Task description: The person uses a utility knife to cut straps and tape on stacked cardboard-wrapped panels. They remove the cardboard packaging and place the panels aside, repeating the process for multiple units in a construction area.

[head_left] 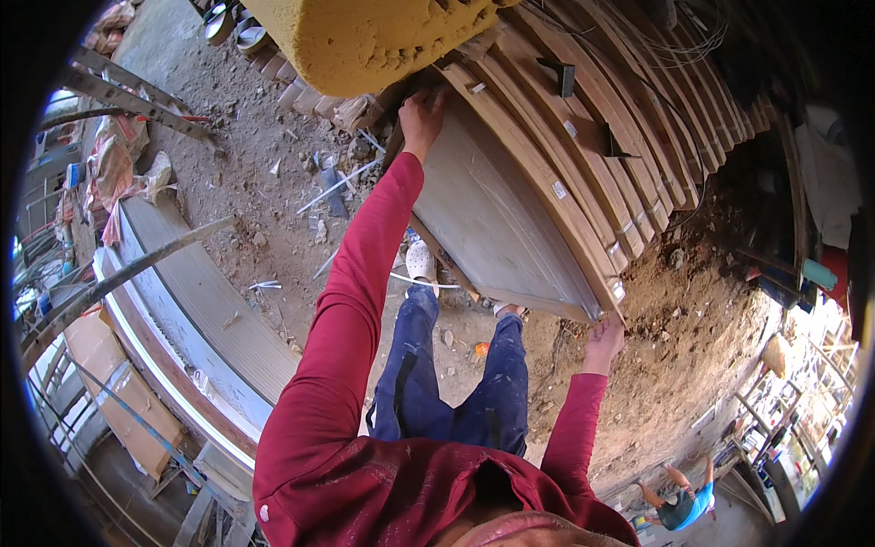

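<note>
A large flat panel [497,196], grey-brown and seemingly wrapped in clear film, leans against a row of brown-edged panels [583,173]. Gripping its far left edge is my left hand [422,120], arm stretched out and fingers partly hidden behind the edge. My right hand [603,343] is closed on the corner at the panel's right end, beside a white label on the neighbouring panel. A narrow wooden strip [447,260] shows along the panel's near left side, by my white clog [420,262].
Overhead juts a yellow, pitted block [365,41]. Long boards [205,292] lie at the left beside a slanting pole [128,273]. Plastic scraps and a white strip [337,187] litter the dirt floor [264,164]. Another person in blue [685,509] is at the lower right.
</note>
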Tool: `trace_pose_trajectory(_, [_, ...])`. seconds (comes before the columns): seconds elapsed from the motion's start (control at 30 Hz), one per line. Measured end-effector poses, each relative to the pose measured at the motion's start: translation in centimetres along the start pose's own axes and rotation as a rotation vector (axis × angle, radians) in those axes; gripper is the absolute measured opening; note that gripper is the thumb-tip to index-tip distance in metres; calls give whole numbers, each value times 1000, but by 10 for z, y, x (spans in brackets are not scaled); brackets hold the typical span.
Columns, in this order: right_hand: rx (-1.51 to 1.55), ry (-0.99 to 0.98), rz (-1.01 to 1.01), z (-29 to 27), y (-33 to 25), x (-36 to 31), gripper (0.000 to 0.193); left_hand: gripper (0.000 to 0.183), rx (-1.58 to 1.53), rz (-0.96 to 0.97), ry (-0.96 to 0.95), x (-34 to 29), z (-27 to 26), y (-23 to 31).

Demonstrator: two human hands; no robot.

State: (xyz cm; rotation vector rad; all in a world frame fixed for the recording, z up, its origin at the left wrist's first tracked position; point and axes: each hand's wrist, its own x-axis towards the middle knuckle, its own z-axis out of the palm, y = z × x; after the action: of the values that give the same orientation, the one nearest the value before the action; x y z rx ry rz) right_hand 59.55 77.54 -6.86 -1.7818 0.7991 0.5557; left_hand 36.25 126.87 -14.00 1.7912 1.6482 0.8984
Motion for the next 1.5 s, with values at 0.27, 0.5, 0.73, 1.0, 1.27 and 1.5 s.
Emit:
trace_pose_trajectory(0.27, [76,-107,-68,5,0,-13,39,36,16,11,-39,2,-11,-6])
trace_pose_trajectory(0.5, [104,-167,-546,12,69,5,36,32,-140,211,133,1,-3,-42])
trace_pose_trajectory(0.73, [200,-257,-745,22,88,24,41,29,318,361,40,23,14,-70])
trace_pose_trajectory(1.0, [203,-65,-726,29,88,-6,37,30,265,450,45,24,15,-63])
trace_pose_trajectory(1.27, [-5,17,-780,34,78,-38,42,28,120,315,22,6,-4,-32])
trace_pose_trajectory(1.5, [-63,33,-746,20,87,-21,40,26,132,331,49,0,-4,-23])
